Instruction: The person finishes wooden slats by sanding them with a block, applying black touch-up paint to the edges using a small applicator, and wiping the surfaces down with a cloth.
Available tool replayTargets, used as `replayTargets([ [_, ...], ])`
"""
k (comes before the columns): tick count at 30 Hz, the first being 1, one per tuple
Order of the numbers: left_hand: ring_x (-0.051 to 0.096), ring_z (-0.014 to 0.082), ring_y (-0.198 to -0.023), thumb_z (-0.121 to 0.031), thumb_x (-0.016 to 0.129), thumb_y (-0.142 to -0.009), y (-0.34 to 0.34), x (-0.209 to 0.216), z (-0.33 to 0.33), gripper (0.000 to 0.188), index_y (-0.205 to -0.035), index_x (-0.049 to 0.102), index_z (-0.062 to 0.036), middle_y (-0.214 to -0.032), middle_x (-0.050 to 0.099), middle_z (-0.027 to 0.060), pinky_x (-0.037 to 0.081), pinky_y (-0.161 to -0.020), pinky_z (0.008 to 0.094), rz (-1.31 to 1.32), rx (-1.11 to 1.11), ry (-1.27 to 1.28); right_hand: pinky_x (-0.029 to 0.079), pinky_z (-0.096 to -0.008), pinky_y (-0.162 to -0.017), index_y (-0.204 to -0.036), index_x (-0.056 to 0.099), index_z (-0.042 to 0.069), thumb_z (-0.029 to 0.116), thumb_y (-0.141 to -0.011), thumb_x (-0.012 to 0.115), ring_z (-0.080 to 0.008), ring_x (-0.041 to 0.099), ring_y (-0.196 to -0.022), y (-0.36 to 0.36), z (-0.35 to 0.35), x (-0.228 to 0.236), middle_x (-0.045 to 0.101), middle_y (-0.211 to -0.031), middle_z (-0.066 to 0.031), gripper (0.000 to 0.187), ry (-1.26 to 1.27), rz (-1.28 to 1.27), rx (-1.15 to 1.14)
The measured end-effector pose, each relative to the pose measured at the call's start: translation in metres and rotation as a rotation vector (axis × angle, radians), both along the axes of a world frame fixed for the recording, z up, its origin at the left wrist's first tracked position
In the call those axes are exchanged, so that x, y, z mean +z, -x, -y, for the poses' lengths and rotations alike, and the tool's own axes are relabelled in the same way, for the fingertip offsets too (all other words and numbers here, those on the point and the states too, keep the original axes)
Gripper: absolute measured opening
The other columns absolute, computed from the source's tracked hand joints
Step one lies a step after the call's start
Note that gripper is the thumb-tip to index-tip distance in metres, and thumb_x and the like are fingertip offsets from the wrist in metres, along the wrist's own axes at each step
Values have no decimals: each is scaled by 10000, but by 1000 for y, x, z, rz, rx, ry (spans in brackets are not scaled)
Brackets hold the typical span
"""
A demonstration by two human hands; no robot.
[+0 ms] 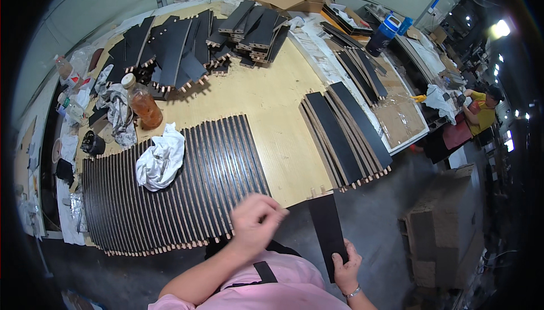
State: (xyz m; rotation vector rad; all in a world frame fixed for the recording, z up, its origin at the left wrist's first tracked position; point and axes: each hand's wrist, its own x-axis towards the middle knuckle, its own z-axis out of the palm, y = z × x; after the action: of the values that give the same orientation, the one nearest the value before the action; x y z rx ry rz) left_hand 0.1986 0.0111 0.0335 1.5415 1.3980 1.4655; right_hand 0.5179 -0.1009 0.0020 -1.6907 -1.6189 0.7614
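Observation:
My right hand (347, 267) grips the lower end of a black wooden slat (326, 225), thumb on its face. The slat's far end, with light dowel pegs, is at the front edge of the table (283, 163). My left hand (255, 222) is closed, slightly blurred, above the table's front edge; whatever its fingers pinch, if anything, is too small to make out. Left of it lies a wide row of slats on edge (221, 168), pegs along the near side. A crumpled white cloth (161, 160) rests on this row. Beyond the held slat is a group of black slats (345, 134).
Piled slats (175, 49) cover the table's back. At left stand a bottle of orange-brown liquid (144, 106), a stained rag (118, 109) and a small dark cup (92, 143). A blue jug (385, 33) is at back right. Cardboard boxes (445, 225) stand right; a person (479, 112) is beyond.

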Motion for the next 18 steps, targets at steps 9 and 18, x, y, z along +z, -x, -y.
replayTargets([
  [9,623,358,-1321,-99,861,-866,202,-33,-18,467,-1329,810,-132,-1425,721,112,415,-1181,549,-1029,265,171,576,-316,-1065,-1403,663,-123,-72,-992,708,-155,738,-1151,40,-35,39,768,-1282,-139,416,249,-321,71],
  [18,654,331,-1233,-49,821,-888,204,-3,-23,377,-1256,820,-129,-1372,719,86,481,-1124,484,-1181,590,71,567,-304,-1064,-1468,632,-99,-61,-1043,645,-137,715,-1210,86,-94,44,747,-1368,-123,427,452,-664,95],
])
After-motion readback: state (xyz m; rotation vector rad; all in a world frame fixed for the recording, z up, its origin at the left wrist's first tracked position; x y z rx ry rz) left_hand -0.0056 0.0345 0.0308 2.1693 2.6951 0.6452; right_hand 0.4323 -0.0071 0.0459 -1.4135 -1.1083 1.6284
